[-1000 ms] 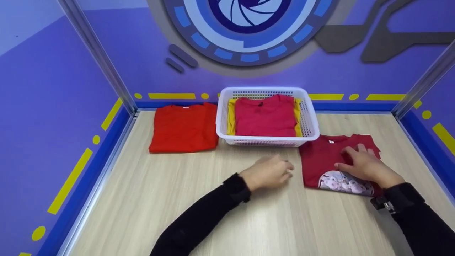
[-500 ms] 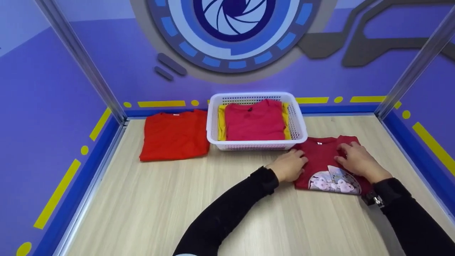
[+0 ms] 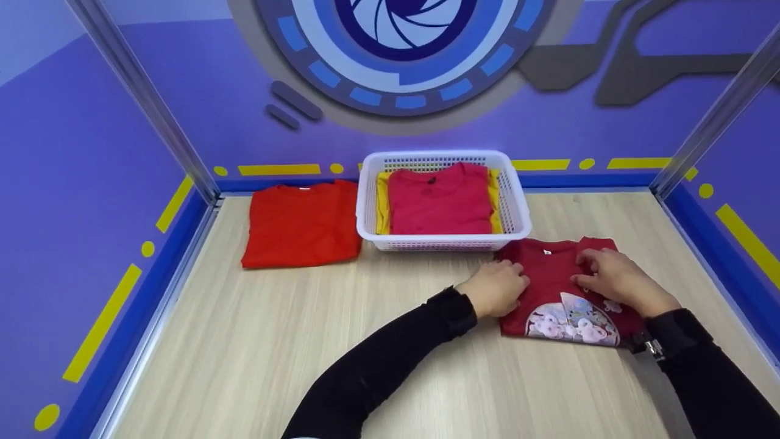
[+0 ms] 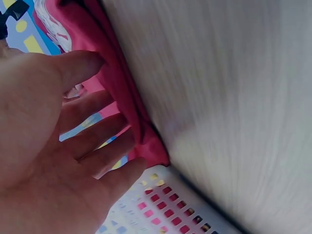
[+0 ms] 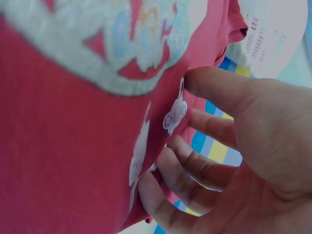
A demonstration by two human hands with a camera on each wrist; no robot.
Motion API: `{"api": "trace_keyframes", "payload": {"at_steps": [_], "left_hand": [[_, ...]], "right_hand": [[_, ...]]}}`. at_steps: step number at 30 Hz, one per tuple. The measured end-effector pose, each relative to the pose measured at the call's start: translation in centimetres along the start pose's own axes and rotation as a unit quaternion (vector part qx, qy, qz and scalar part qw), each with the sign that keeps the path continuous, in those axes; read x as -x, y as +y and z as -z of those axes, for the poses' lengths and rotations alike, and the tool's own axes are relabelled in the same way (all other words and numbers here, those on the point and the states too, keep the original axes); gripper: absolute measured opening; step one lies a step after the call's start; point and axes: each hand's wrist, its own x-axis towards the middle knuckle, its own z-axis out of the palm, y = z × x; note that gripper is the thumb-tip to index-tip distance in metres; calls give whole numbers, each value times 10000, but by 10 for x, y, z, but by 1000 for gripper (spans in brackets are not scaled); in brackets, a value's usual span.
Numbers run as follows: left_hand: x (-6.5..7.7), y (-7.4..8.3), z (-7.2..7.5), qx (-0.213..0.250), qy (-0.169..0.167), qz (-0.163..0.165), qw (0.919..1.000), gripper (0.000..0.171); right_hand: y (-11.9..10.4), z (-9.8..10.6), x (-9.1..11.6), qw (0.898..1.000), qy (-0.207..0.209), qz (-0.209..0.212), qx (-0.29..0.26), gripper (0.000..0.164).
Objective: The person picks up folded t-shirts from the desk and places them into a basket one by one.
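A folded dark red T-shirt with a pale floral print lies on the table at the right, its far left corner at the basket's front corner. My left hand is at the shirt's left edge. In the left wrist view, the fingers and thumb of that left hand are spread and lie against the folded side layers. My right hand rests on the shirt's right part. In the right wrist view, the right hand's fingertips touch the cloth with slightly bent fingers, near small white printed motifs.
A white perforated basket stands at the back wall, holding a folded pinkish-red shirt over yellow cloth. A folded orange-red shirt lies left of it. Blue-purple panels enclose the table at the back and sides.
My left hand has moved right to the dark red shirt's left edge. The shirt has slid slightly toward me, while my right hand has stayed on its right part. The head view has shifted.
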Motion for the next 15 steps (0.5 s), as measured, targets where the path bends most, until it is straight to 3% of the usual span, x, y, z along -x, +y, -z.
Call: {"api": "trace_keyframes", "payload": {"at_steps": [9,15], "left_hand": [[25,3,2,-147,94,-64,9998,30],[39,-9,1,14,-6,-67,10000,28]], "right_hand": [[-16,-10,13,9998,-24,11,-216,43],[-34,-18,10,9993,-72,82,-349,41]]}}
